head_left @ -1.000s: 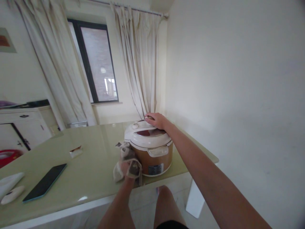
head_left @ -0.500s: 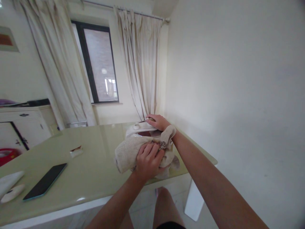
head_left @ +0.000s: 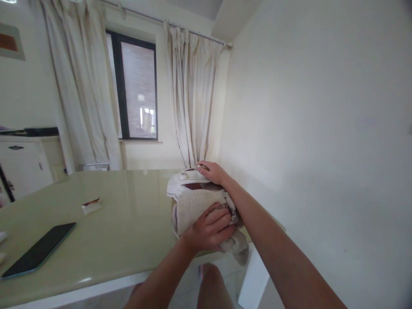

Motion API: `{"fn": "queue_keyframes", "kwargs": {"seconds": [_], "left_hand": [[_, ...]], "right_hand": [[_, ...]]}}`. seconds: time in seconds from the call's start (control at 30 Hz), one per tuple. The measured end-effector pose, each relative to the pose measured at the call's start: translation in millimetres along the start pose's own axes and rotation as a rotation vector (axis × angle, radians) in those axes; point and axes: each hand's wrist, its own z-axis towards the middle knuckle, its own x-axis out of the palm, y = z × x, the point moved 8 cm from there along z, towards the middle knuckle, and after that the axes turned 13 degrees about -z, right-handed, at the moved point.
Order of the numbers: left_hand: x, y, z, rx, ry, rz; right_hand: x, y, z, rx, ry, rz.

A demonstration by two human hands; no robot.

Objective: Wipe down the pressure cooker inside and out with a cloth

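Note:
A white rounded object (head_left: pixel 173 183) with a glossy brown panel and a round knob rests at the table's right end; its exact kind I cannot make out. My right hand (head_left: pixel 212 172) is closed over its far upper edge, with the thumb side toward the window. My left hand (head_left: pixel 210 227) grips a beige cloth (head_left: pixel 195 206), fingers curled into its folds. The cloth is bunched against the object's near side and covers much of it. A loose end of the cloth hangs by the table's front edge.
The pale green glossy table (head_left: pixel 128 231) carries a black tablet-like slab (head_left: pixel 40 249) and a small white packet (head_left: pixel 91 206) on the left. A bare wall (head_left: pixel 309 128) rises close on the right. Behind are a curtain (head_left: pixel 196 94) and a white cabinet (head_left: pixel 25 163).
My left hand has moved the cloth rightward and nearer the table edge, uncovering more of the object's left side. My right hand stays on the object. The view has shifted slightly.

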Motion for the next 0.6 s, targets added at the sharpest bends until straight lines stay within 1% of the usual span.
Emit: {"fn": "queue_keyframes", "kwargs": {"seconds": [0.07, 0.17, 0.23, 0.33, 0.43, 0.5, 0.53, 0.6], "left_hand": [[-6.1, -2.2, -15.3, -0.006, -0.109, 0.073], [-11.6, -0.9, -32.8, -0.082, -0.200, 0.172], [-13.5, 4.1, -43.2, -0.182, -0.221, 0.216], [-13.8, 10.2, -58.5, -0.299, -0.209, 0.261], [-14.5, 16.0, -77.8, -0.418, -0.216, 0.310], [-13.8, 24.1, -99.2, -0.569, -0.214, 0.330], [-13.6, 29.3, -113.9, -0.671, -0.221, 0.328], [-13.2, 39.6, -151.6, -0.912, -0.257, 0.295]], "right_hand": [[0.8, -0.9, 0.4, -0.002, -0.001, -0.002], [1.5, -2.6, 1.4, -0.007, -0.012, 0.011], [2.2, -4.1, 1.9, 0.001, -0.012, 0.019], [3.3, -6.0, 2.4, 0.026, -0.002, 0.012], [2.5, -4.9, 2.6, 0.020, -0.002, 0.002], [1.8, -4.6, 2.9, 0.011, -0.010, -0.004], [1.8, -5.0, 3.1, 0.011, -0.011, -0.008], [2.2, -7.0, 3.8, 0.021, -0.016, -0.019]]}}
